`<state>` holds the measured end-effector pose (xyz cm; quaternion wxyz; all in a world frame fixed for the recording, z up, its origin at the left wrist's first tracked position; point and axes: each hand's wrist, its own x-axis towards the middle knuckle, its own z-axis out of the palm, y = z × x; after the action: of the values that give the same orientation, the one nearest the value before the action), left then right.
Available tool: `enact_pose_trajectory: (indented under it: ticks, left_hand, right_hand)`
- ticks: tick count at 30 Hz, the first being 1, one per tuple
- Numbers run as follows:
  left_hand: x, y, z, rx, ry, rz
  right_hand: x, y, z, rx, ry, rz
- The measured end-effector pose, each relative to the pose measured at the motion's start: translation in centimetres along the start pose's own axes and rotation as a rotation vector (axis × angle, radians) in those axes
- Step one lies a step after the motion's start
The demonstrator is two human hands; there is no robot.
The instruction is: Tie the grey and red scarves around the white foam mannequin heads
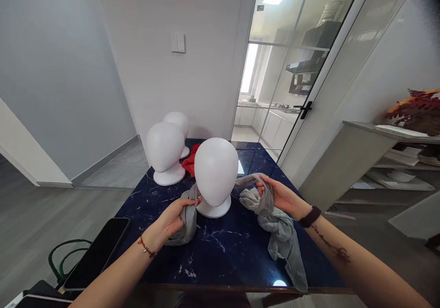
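Note:
A white foam mannequin head (216, 173) stands on the dark blue marble table (220, 257). A grey scarf (280, 234) runs behind its neck. My left hand (173, 218) grips the scarf's left end beside the head's base. My right hand (280, 195) holds the bunched right part, whose long tail lies on the table toward the near edge. Both hands are closed on the cloth.
Two more white mannequin heads (165, 154) stand farther back, with a red cloth (190, 161) between them. A black phone (98, 253) lies at the table's near left corner. A glass door (302, 69) is behind, and shelving (395, 161) stands to the right.

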<state>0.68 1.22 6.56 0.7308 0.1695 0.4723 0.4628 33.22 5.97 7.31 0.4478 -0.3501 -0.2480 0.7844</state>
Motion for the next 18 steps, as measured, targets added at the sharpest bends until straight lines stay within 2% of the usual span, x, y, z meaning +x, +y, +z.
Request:
enact_pose_trajectory:
  ticks: [3, 6, 8, 10, 12, 14, 18]
  left_hand:
    - [0.1, -1.2, -0.6, 0.052, -0.003, 0.073]
    - [0.1, -1.0, -1.4, 0.179, -0.098, 0.021]
    - [0.2, 0.7, -1.7, 0.228, -0.155, -0.008]
    - [0.2, 3.2, -1.8, 0.223, -0.176, -0.023]
    - [0.1, 6.0, -1.7, 0.191, -0.173, 0.03]
    - [-0.4, 8.4, -1.7, 0.191, -0.244, 0.104]
    - [-1.9, 10.7, -1.8, 0.193, -0.392, 0.217]
  right_hand:
    - [-0.8, 1.0, 0.2, -0.029, 0.002, -0.031]
    - [-0.9, 1.4, 0.0, -0.045, 0.013, -0.012]
    - [-0.4, 1.2, -0.4, -0.05, 0.029, -0.038]
    - [0.4, 0.6, -0.8, -0.056, 0.054, -0.079]
    - [1.1, -0.1, -1.1, -0.058, 0.076, -0.101]
    - [1.6, -0.6, -1.3, -0.05, 0.089, -0.106]
    - [2.2, -0.6, -1.5, -0.029, 0.095, -0.072]
